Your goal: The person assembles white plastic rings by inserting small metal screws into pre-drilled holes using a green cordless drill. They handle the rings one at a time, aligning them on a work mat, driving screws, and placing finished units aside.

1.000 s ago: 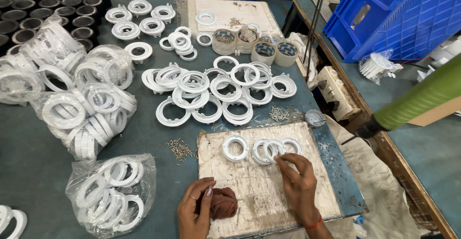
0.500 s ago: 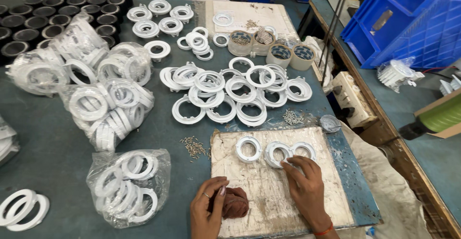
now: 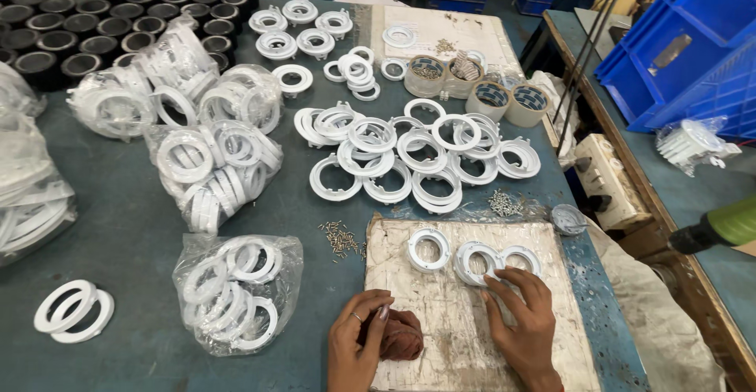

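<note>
White rings (image 3: 476, 260), three, on board (image 3: 441, 321); two hands.

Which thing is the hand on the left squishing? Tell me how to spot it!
Find the worn whitish board at the table's near edge. At its left side, under the left hand, sits a crumpled reddish-brown cloth. It is the only dark, soft thing there; its neighbours are hard white rings.

Crumpled brown rag (image 3: 400, 335) on board, white plastic rings (image 3: 478, 261) lying flat alongside
</note>
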